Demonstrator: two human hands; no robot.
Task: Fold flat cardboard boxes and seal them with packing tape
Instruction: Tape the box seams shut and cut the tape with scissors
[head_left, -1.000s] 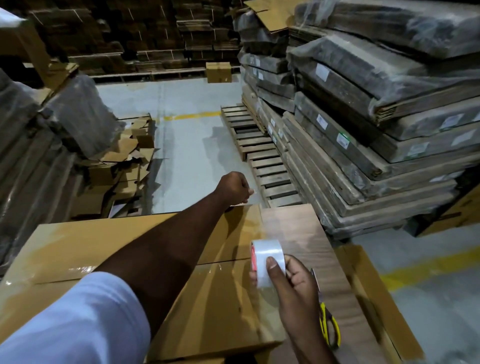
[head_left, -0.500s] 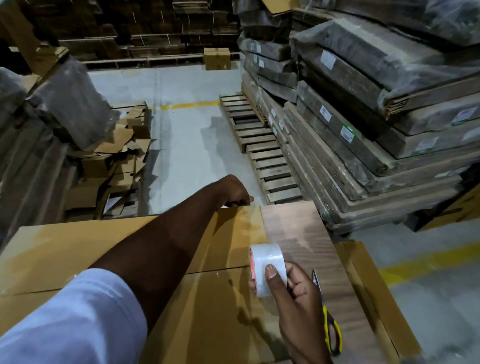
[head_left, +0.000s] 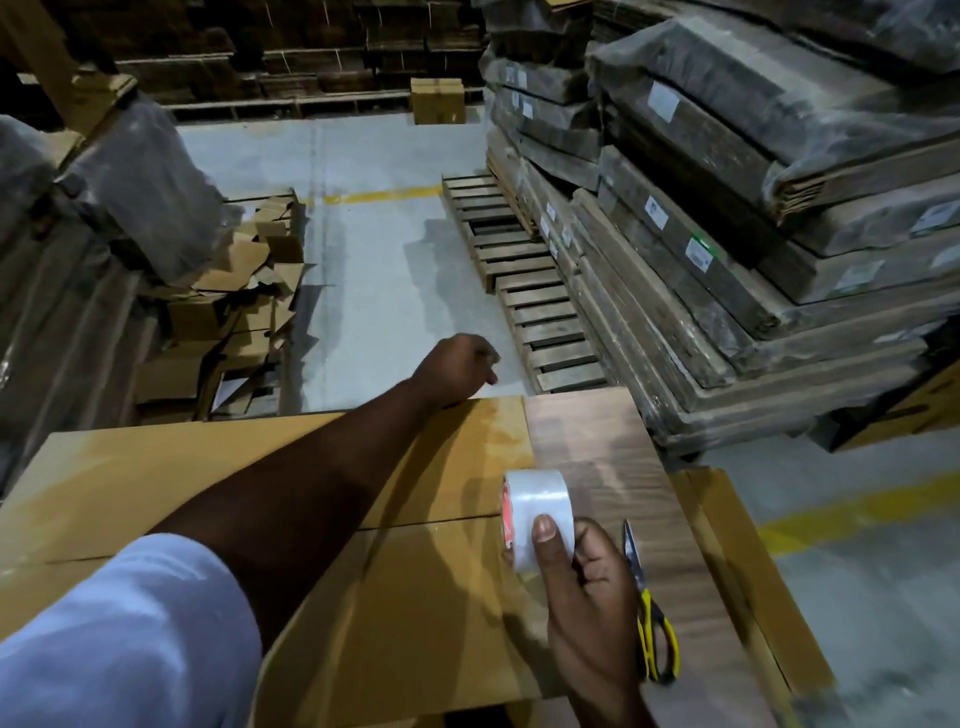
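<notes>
Box (head_left: 395, 597) flat-topped on desk (head_left: 597, 447), flaps meeting at seam. Right hand (head_left: 587, 587) fingers grasping tape roll (head_left: 537, 514) at seam's near end. Left hand (head_left: 457, 366) clenched at far edge; contents unclear. I judge cardboard light, stiff; tape tacky, best gripped round roll's rim.

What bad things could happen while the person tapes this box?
The scissors lie with their blades open right beside the right hand holding the tape roll, so a careless move might nick the fingers. The left hand reaches past the box's far edge, so the tape may go on crooked.
</notes>
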